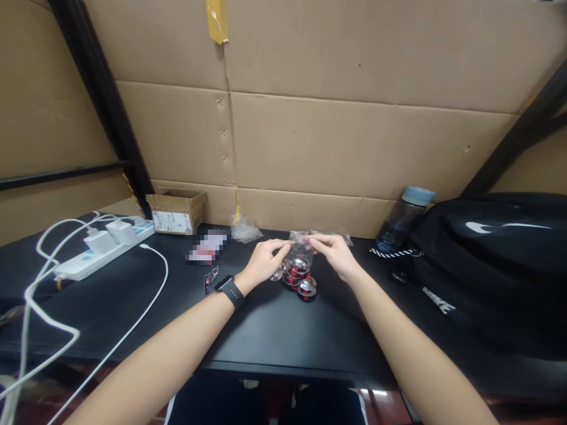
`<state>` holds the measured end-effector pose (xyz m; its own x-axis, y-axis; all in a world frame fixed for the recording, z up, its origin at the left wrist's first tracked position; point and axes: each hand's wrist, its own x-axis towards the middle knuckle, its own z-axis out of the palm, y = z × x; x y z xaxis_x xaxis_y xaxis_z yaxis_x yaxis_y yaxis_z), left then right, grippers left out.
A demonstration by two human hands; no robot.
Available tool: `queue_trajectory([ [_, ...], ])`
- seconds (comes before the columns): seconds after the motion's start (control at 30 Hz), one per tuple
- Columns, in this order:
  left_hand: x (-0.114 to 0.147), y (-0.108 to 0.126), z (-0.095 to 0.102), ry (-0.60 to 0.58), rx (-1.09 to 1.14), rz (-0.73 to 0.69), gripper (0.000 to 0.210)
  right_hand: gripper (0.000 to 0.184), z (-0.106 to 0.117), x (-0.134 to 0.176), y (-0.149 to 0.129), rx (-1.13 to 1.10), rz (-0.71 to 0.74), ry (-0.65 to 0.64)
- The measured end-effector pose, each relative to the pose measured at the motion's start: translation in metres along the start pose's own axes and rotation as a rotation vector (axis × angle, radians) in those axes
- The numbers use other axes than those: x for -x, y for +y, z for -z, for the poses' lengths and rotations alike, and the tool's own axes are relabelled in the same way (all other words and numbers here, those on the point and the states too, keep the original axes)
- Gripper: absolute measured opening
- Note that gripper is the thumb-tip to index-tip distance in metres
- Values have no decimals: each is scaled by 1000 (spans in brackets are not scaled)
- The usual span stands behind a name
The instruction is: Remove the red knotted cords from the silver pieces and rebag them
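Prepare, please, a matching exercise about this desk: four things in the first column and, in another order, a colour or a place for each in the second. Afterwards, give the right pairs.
Things
1. Bottle
2. Metal pieces
3. Watch
4. Power strip

Colours and places
A. White, with plugs in it
B. Silver and red, near the left hand and right hand
C. Blue lid, beside the backpack
D. On the left wrist

Right pairs: 1-C, 2-B, 3-D, 4-A
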<state>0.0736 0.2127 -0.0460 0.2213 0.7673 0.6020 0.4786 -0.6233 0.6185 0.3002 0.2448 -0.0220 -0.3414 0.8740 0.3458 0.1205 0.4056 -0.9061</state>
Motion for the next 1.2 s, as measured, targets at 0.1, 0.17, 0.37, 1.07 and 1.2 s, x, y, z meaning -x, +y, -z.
queue_trajectory([
  [0.1, -2, -2, 4, -6, -122, 0, 30, 41, -1, -2, 1, -22, 28, 119],
  [0.17, -3, -7, 14, -51, -331, 16, 26, 42, 0, -4, 3, -32, 49, 226],
  [0.37, 2, -34, 60, 48, -1040, 499, 48, 41, 5, -7, 9, -36, 19, 302],
  [1.07, -5, 27, 40, -186, -447, -276, 48, 41, -20, -3, 14, -21, 55, 224],
  [1.2, 4, 34, -1, -230, -526, -447, 38, 38, -22, 1, 12, -45, 77, 170],
])
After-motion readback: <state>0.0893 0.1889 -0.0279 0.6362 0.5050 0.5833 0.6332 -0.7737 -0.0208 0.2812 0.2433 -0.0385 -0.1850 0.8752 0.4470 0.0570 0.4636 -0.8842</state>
